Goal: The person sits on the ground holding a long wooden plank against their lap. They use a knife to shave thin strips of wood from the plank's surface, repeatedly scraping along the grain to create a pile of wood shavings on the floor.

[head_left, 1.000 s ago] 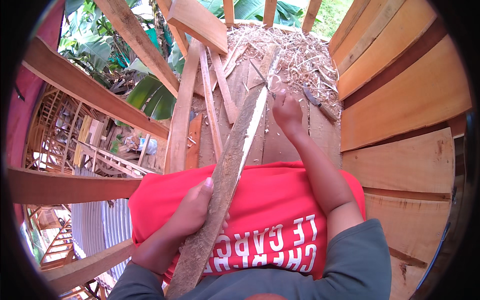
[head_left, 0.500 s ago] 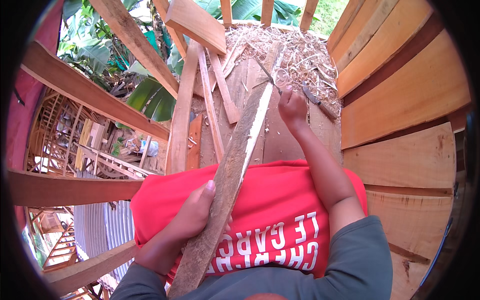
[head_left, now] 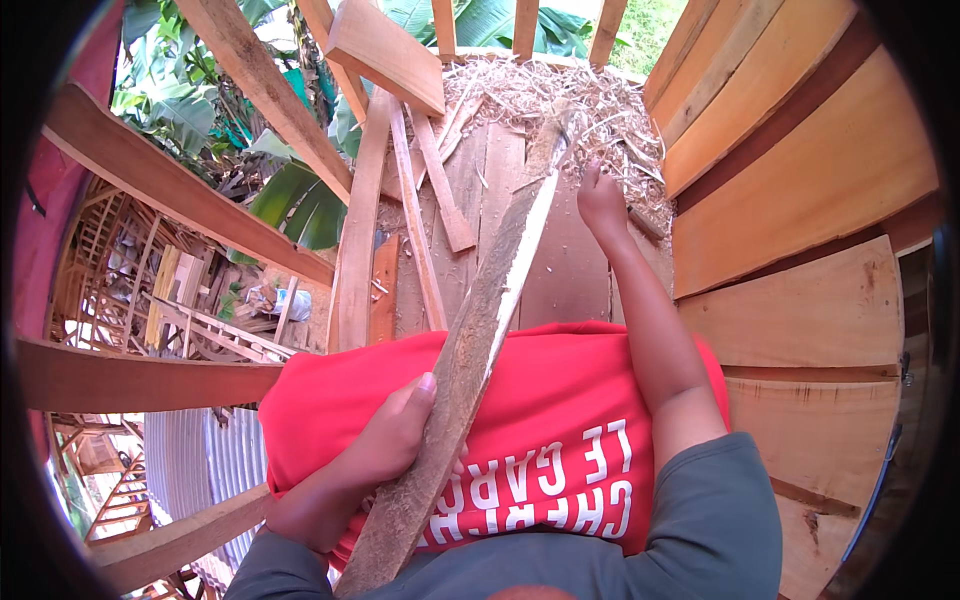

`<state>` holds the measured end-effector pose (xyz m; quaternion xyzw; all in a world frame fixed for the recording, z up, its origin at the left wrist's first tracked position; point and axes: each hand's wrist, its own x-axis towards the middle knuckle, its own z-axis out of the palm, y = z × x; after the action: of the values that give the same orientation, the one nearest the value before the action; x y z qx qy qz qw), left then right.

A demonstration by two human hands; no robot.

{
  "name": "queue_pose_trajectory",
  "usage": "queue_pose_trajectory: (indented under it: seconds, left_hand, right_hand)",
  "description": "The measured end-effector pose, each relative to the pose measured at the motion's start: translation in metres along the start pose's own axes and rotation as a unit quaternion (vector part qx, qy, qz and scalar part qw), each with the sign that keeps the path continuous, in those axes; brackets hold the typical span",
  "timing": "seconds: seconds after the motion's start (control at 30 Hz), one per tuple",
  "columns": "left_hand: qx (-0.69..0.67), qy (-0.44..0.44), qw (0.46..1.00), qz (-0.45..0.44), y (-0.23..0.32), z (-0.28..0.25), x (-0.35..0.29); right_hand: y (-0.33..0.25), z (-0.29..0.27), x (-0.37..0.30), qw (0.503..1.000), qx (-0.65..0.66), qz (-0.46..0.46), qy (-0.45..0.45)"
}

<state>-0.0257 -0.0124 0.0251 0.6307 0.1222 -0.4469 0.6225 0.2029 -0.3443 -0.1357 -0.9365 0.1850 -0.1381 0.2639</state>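
A long rough wooden batten [head_left: 460, 370] slants from beside my body up to the shavings ahead. Its right edge shows a pale, freshly cut strip. My left hand [head_left: 400, 432] is closed round the near half of the batten, thumb on top. My right hand [head_left: 604, 205] is closed in a fist just right of the batten's far part, gripping a knife. The knife's narrow blade [head_left: 567, 156] reaches toward the batten and is blurred; the fist hides the handle. Red cloth [head_left: 560, 400] with white lettering covers my lap under the batten.
Wood shavings [head_left: 610, 110] heap up at the far end of the plank floor [head_left: 560, 270]. Another tool's wooden handle [head_left: 646, 223] lies by my right wrist. Loose boards [head_left: 362, 230] lean at left; a board wall [head_left: 800, 180] stands at right. Open railings [head_left: 190, 190] border the left side.
My right hand has moved slightly right and nearer to me, and the knife blade has swung to a steeper angle. My left hand keeps its hold on the batten.
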Motion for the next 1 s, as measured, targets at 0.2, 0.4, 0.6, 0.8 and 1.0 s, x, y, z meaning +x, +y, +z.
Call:
queue_pose_trajectory:
  seconds: [0.2, 0.4, 0.6, 0.8, 1.0]
  left_hand:
    - [-0.022, 0.016, 0.999, -0.026, -0.007, -0.007, 0.010]
    - [-0.003, -0.001, 1.000, 0.010, -0.015, -0.006, 0.013]
    - [0.021, -0.004, 1.000, -0.013, -0.008, -0.001, 0.013]
    - [0.011, 0.005, 1.000, -0.008, -0.011, 0.001, 0.013]
    - [-0.003, 0.003, 1.000, -0.008, -0.016, 0.001, 0.012]
  right_hand:
    - [-0.009, -0.040, -0.008, 0.989, 0.102, -0.009, -0.111]
    - [0.012, -0.021, -0.002, 0.922, 0.334, 0.035, -0.190]
    - [0.026, 0.003, -0.009, 0.931, 0.329, -0.053, -0.152]
    - [-0.003, -0.012, -0.019, 0.977, 0.158, -0.105, -0.102]
    - [-0.006, -0.029, -0.013, 0.825, 0.402, 0.165, -0.362]
